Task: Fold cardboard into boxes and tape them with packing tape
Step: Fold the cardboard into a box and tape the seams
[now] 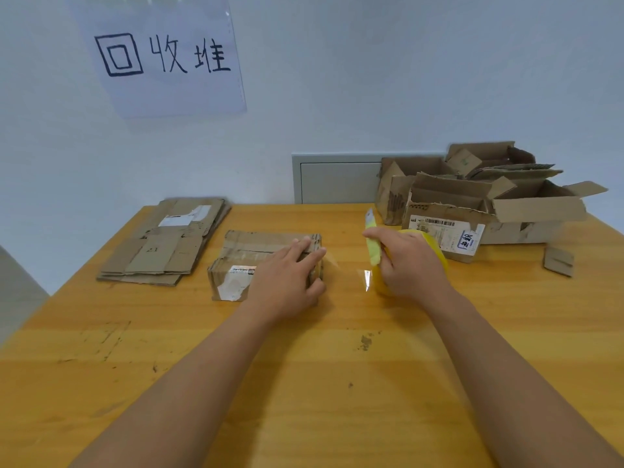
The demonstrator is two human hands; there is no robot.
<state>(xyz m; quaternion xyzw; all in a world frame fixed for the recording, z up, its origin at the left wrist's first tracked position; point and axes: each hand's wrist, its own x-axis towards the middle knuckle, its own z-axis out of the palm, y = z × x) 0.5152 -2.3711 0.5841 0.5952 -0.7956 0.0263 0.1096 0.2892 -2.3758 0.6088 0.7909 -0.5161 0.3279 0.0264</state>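
Taping step: left hand [287, 275] presses small brown cardboard box [256, 261]; right hand [410, 261] grips yellow tape roll [435, 251] and green cutter [372, 243]; cut strip next

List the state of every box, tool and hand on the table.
Small box: folded shut, taped.
Tape roll: gripped, strip pulled out.
Knife: held against the roll.
Left hand: pressing the box.
Right hand: gripping roll and knife.
Flat cardboard: stacked, unfolded.
Open boxes: piled, flaps up.
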